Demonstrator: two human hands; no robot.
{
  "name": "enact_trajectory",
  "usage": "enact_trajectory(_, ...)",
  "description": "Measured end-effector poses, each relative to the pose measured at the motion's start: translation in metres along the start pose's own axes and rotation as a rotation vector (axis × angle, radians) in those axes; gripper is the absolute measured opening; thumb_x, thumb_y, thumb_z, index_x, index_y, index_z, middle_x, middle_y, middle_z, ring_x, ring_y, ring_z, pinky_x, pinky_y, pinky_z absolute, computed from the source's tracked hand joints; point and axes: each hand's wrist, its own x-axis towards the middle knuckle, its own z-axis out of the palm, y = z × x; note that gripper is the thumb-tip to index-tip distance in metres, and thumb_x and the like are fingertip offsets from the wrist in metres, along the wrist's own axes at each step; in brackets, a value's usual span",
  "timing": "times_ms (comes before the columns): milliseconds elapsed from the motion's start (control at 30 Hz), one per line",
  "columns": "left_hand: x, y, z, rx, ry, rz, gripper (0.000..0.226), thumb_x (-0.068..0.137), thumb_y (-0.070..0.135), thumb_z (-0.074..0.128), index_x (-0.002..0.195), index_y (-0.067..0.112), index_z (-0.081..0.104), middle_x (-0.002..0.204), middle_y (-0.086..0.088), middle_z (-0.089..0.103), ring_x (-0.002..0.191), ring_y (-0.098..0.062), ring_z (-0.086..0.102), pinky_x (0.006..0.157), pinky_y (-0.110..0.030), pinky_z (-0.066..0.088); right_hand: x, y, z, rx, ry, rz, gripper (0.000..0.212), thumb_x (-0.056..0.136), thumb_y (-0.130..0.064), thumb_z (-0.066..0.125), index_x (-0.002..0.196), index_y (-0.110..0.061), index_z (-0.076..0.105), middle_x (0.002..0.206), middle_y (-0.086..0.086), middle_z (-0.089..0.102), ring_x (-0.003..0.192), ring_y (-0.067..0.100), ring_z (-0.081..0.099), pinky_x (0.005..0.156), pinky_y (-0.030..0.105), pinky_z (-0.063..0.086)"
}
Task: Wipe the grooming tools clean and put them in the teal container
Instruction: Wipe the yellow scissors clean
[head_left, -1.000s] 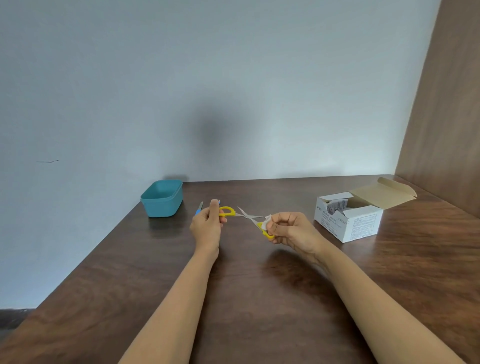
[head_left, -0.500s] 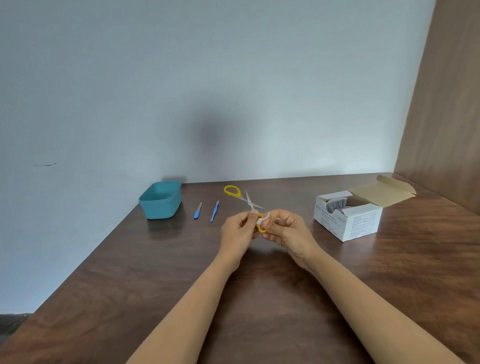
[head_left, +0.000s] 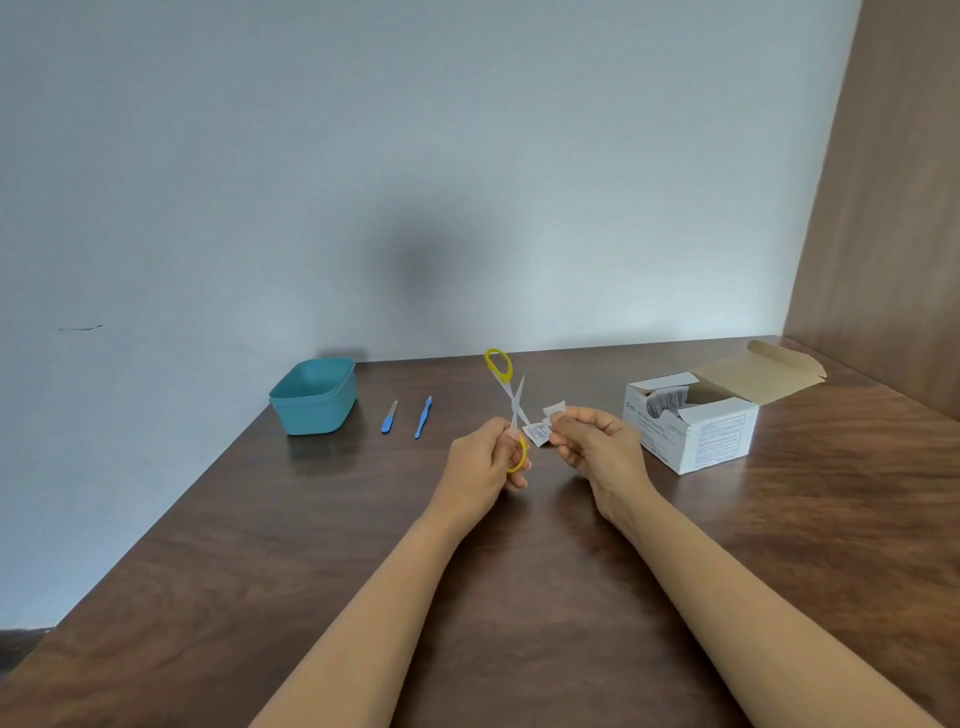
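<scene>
- A dark wooden surface (head_left: 467, 597) runs to a plain grey wall, with a wood panel at three o'clock.
- Nearest, the left hand (head_left: 485, 462) grips one yellow loop of the scissors (head_left: 514, 405), which stand upright, opened into an X.
- Just beside it at three o'clock, the right hand (head_left: 597, 447) pinches a white wipe (head_left: 553, 410) and its sachet (head_left: 537, 432).
- Risk: with the blades splayed, a wipe drawn along an edge could snag or nick a fingertip. The one-loop grip may let the scissors swing.
- Farther off, what look like tweezers (head_left: 423, 418) and a nail file (head_left: 389, 418) lie at eleven o'clock. The teal container (head_left: 317, 415) sits at ten and an open swab box (head_left: 696, 441) at two.
</scene>
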Motion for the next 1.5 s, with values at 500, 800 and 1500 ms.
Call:
enact_trajectory(500,-0.001,-0.003,0.004,0.225,-0.084,0.129,0.027,0.102,0.022,0.039,0.086,0.008,0.056,0.073,0.005,0.063,0.053,-0.002,0.055,0.061,-0.015,0.045,0.001,0.002,-0.001,-0.116,-0.015,-0.002,0.012,0.083,-0.007,0.069,0.092,0.000,0.070,0.062,0.006,0.060,0.051,0.007,0.051,0.053,0.017,0.045)
enact_trajectory(800,-0.002,-0.003,0.005,0.256,-0.081,0.146,0.027,0.102,0.022,0.039,0.082,0.010,0.053,0.071,0.006,0.061,0.053,-0.004,0.055,0.064,-0.021,0.046,-0.001,-0.005,0.001,-0.070,-0.048,0.018,0.009,0.085,-0.008,0.065,0.078,-0.008,0.070,0.060,0.002,0.060,0.051,0.006,0.050,0.053,0.016,0.045)
enact_trajectory(1500,-0.004,0.001,0.005,0.285,-0.095,0.165,0.029,0.102,0.023,0.039,0.087,0.006,0.057,0.068,0.009,0.060,0.055,-0.004,0.056,0.064,-0.020,0.046,-0.001,-0.006,-0.002,-0.093,-0.144,0.017,0.005,0.082,-0.009,0.071,0.080,-0.014,0.070,0.065,0.000,0.052,0.054,0.004,0.041,0.054,0.017,0.035)
